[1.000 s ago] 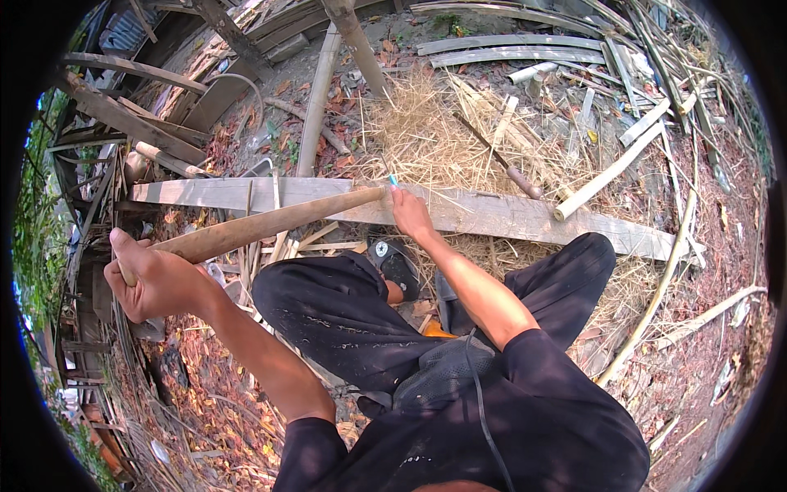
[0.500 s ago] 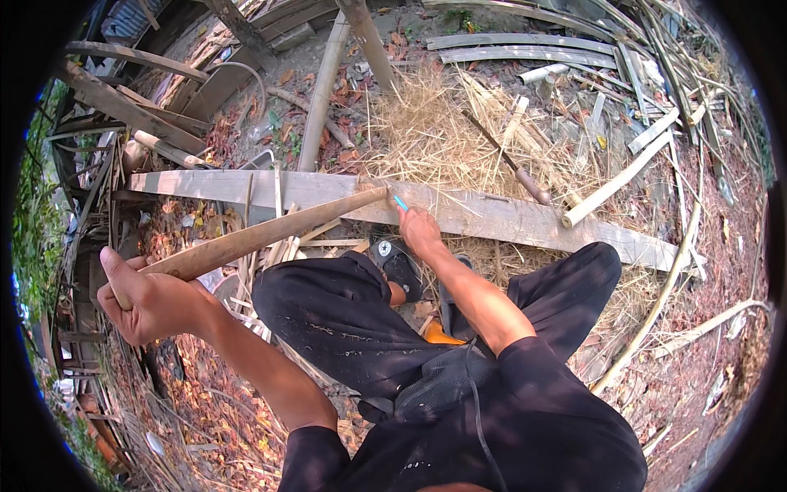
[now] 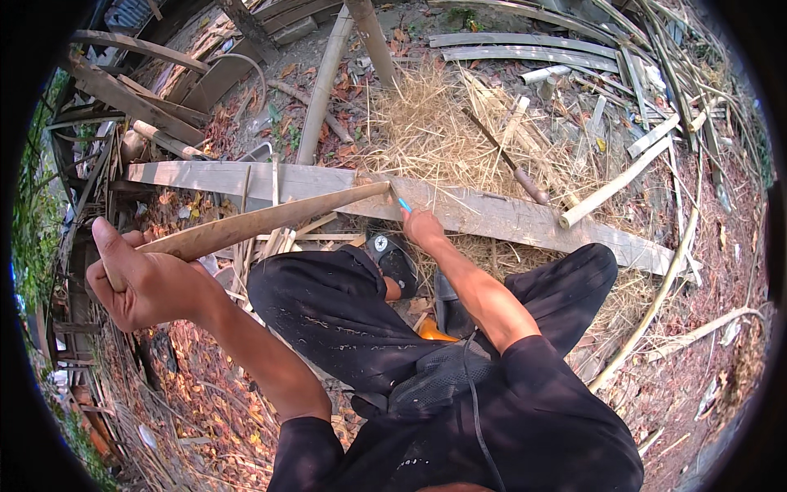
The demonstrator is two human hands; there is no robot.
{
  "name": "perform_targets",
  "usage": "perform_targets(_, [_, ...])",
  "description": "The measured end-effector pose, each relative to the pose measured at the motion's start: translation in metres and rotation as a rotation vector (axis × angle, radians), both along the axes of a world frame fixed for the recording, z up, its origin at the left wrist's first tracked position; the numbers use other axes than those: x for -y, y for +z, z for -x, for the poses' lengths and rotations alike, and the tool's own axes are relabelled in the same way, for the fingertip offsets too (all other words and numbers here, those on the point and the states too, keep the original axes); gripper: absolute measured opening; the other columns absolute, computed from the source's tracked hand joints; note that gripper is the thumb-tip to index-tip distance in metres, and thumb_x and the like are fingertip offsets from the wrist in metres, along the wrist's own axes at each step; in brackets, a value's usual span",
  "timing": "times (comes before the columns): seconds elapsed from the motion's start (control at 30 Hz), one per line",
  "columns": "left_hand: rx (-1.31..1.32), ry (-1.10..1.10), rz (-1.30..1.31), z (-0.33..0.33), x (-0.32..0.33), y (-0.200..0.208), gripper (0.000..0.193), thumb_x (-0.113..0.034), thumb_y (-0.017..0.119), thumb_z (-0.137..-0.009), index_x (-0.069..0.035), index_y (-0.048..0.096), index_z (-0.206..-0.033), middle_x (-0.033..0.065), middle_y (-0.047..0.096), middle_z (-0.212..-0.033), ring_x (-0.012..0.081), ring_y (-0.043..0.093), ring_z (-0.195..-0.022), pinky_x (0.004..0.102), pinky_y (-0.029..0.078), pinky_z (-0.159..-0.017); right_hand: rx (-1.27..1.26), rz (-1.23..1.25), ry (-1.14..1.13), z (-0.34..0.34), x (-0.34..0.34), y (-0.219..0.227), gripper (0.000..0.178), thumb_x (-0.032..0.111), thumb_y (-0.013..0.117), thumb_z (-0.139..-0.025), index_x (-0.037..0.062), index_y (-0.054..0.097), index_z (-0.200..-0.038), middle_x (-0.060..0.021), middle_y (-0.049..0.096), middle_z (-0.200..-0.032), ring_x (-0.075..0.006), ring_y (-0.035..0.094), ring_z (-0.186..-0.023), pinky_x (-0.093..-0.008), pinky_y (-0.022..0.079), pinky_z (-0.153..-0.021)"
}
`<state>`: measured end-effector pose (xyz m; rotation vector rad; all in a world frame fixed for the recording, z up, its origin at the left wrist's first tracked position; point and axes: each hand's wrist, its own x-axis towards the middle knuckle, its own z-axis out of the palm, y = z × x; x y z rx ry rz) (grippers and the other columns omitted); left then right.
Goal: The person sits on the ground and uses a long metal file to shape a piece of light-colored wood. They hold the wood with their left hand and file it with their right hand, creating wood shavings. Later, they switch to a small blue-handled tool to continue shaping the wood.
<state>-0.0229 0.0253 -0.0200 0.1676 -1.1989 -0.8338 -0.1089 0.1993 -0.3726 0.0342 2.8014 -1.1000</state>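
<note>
My left hand (image 3: 146, 285), raised at the left, is closed around the near end of a long brown split-bamboo strip (image 3: 270, 220). The strip slants away to the right, its far end over a grey wooden plank (image 3: 500, 211). Beside that far end, my right hand (image 3: 423, 229) pinches a slim blue pen-like tool (image 3: 405, 206). The tool's tip points at the strip's end; whether they touch I cannot tell. Most of the tool's lower part is hidden in my fingers.
A long-bladed knife (image 3: 531, 185) with a brown handle lies past the plank, on straw shavings (image 3: 418, 123). Pale bamboo poles (image 3: 615, 182) and slats (image 3: 533, 55) lie at the right and far side. A slanting post (image 3: 371, 41) stands ahead. My bent legs flank the plank's near side.
My left hand has risen slightly and shifted left with the strip's near end. My right hand stays by the strip's far end, with only a slight shift.
</note>
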Motion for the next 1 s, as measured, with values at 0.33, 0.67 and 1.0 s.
perform_targets(0.33, [-0.012, 0.068, 0.01, -0.006, 0.01, -0.004, 0.037, -0.014, 0.069, -0.081, -0.003, 0.046, -0.055, 0.0046, 0.048, -0.051, 0.0111, 0.047, -0.046, 0.023, 0.04, -0.046, 0.087, 0.3, -0.004, -0.004, 0.014, 0.042, 0.046, 0.037, 0.034, -0.097, -0.0045, 0.053, -0.104, -0.0303, 0.062, -0.093, -0.0469, 0.059, -0.092, -0.0518, 0.046, -0.084])
perform_targets(0.67, [-0.051, -0.023, -0.041, -0.004, 0.012, -0.005, 0.037, -0.01, 0.07, -0.079, -0.007, 0.044, -0.053, 0.0029, 0.048, -0.05, 0.0118, 0.047, -0.045, 0.0243, 0.044, -0.045, 0.164, 0.213, 0.008, -0.001, -0.008, -0.031, 0.042, 0.038, 0.037, -0.096, -0.0005, 0.05, -0.109, -0.0334, 0.06, -0.091, -0.051, 0.055, -0.094, -0.054, 0.042, -0.084])
perform_targets(1.0, [-0.063, -0.061, -0.014, -0.007, -0.004, -0.002, 0.035, -0.008, 0.07, -0.079, -0.007, 0.044, -0.055, 0.0024, 0.047, -0.051, 0.0103, 0.045, -0.044, 0.0234, 0.043, -0.045, 0.171, 0.058, 0.042, -0.008, -0.011, 0.003, 0.041, 0.035, 0.037, -0.096, -0.0018, 0.051, -0.106, -0.0326, 0.059, -0.095, -0.0506, 0.055, -0.093, -0.0546, 0.042, -0.083])
